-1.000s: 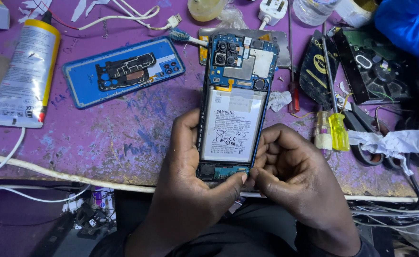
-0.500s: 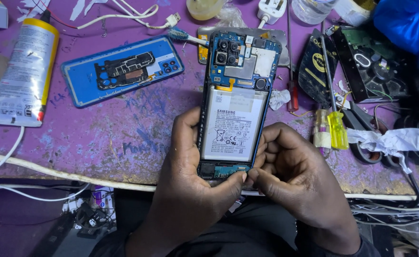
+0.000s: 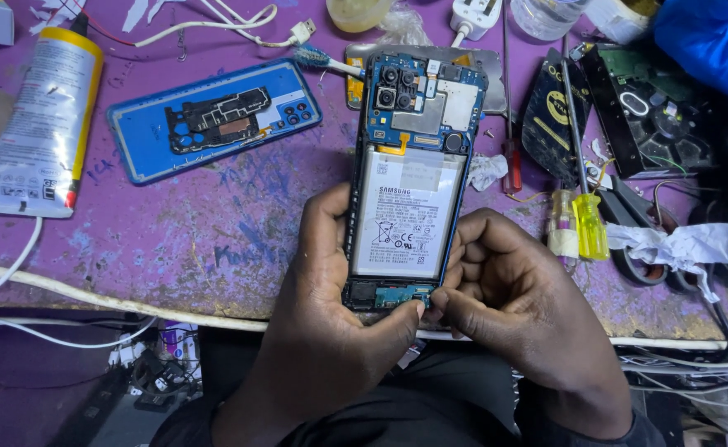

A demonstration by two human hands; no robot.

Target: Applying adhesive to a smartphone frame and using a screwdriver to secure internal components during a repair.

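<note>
Head view: we see the opened phone (image 3: 409, 182) held upright over the purple bench's (image 3: 215, 240) front edge, its white-labelled battery (image 3: 403, 213) facing us; our left hand (image 3: 331, 306) grasps its lower left side, thumb on the bottom board; our right hand (image 3: 513, 290) pinches the bottom right corner. Left of it lie a blue back cover (image 3: 215, 120) and, at the far left, a white tube with yellow cap end (image 3: 43, 124); a yellow-handled screwdriver (image 3: 587, 223) sits just right of the phone.
</note>
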